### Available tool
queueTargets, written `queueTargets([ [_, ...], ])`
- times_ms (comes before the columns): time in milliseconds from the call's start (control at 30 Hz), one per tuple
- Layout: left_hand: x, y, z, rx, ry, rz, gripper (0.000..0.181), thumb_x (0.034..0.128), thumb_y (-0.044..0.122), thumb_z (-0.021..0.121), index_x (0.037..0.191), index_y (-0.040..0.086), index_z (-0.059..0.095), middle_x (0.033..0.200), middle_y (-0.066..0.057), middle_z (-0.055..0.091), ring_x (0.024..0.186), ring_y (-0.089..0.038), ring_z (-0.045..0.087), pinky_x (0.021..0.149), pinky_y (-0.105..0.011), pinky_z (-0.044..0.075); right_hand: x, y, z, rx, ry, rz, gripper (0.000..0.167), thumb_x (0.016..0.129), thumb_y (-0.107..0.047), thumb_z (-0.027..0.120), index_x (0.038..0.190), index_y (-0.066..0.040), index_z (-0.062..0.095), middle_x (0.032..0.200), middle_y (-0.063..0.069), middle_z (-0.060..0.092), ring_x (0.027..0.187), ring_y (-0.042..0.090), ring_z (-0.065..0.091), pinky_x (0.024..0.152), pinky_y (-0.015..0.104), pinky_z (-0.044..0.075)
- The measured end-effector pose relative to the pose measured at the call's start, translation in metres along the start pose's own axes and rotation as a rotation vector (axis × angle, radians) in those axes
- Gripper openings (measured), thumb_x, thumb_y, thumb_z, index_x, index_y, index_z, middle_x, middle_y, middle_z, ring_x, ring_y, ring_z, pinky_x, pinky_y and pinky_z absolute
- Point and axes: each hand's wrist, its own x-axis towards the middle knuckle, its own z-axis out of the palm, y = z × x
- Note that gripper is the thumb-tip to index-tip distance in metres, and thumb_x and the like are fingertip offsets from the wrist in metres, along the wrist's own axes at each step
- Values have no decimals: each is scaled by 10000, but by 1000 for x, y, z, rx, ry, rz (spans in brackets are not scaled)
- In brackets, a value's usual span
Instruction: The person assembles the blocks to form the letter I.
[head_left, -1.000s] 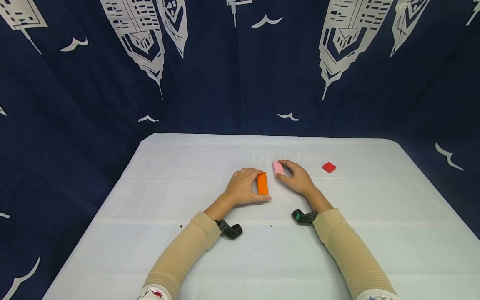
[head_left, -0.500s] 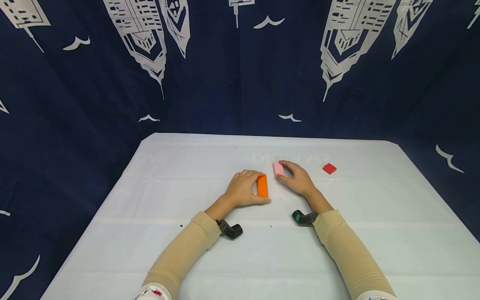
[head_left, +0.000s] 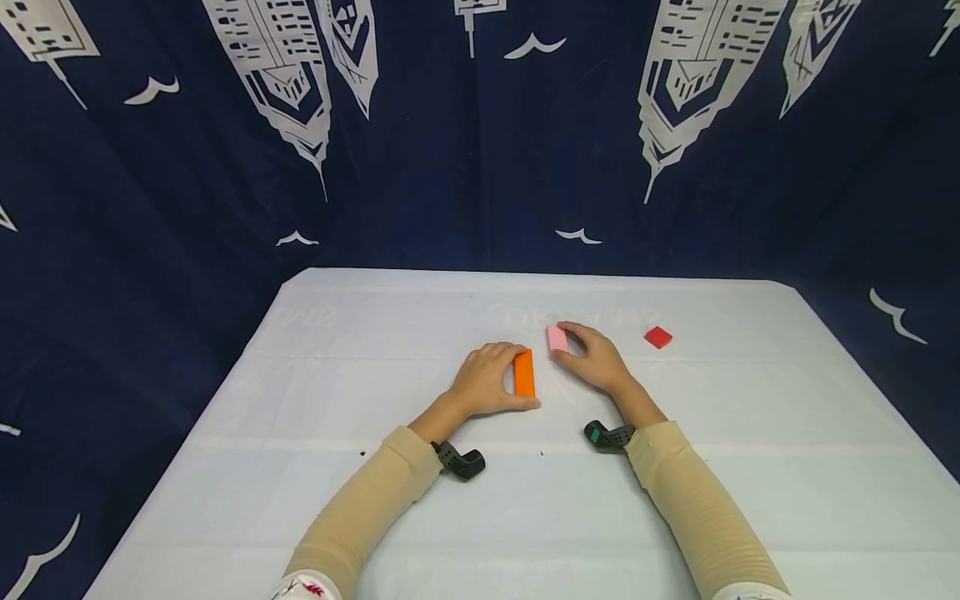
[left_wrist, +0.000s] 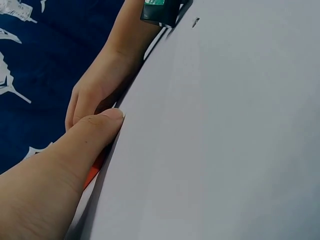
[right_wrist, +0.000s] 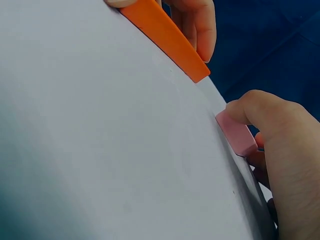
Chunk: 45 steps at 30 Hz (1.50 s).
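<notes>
a navy cloth backdrop [head_left: 420, 175] printed with pale upside-down towers hangs behind a white tabletop [head_left: 480, 517], where a person works with both hands. the left hand [head_left: 483, 379] pinches an orange block [head_left: 524, 373], bright, long and narrow with flat faces and straight edges, thumb at its near end and fingers toward its far end, near the middle of the tabletop. the right hand [head_left: 594, 357] pinches a pink block [head_left: 557, 337], pale, smooth and shorter, between thumb and fingers, just beyond the orange block with a gap between. to the right, a small red block [head_left: 658, 337] lies cornerwise on the tabletop.
</notes>
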Motion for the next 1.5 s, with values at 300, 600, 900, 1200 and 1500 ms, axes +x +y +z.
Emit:
queueTargets([
  [300,-3,-1,1,-26,8,16,888,768,707,639,1436,157,441,1426,-49,486,1314,-225,424,1037,-450,357,-2,-1,-1,47,62,23,589,846,-297,744,1331,-21,558,1368,201,533,1266,372,466,1070,520,336],
  [600,-2,-2,1,-49,14,14,770,845,639,602,1433,165,449,1426,-32,491,1320,-217,417,1042,-451,351,-3,-3,-2,39,113,49,619,779,-315,807,1258,13,593,1259,209,583,1180,357,494,1039,500,367],
  [900,-2,-2,0,-66,2,8,722,873,600,587,1432,163,455,1433,-34,487,1328,-229,412,1059,-463,337,-3,-1,-1,50,142,33,588,757,-311,825,1190,28,616,1208,209,601,1119,351,512,1008,489,385],
  [1200,-1,-3,1,-74,0,5,706,880,591,582,1432,169,452,1436,-29,484,1328,-230,410,1054,-468,338,-4,-2,-1,100,163,53,598,758,-316,830,1188,35,608,1156,200,597,1050,332,521,971,469,411],
  [1500,-2,-4,2,-78,13,6,694,877,582,595,1418,166,468,1421,-29,498,1317,-225,421,1045,-462,346,-3,-7,-2,142,150,55,583,754,-328,832,1173,17,618,1111,175,608,1032,315,536,973,463,416],
])
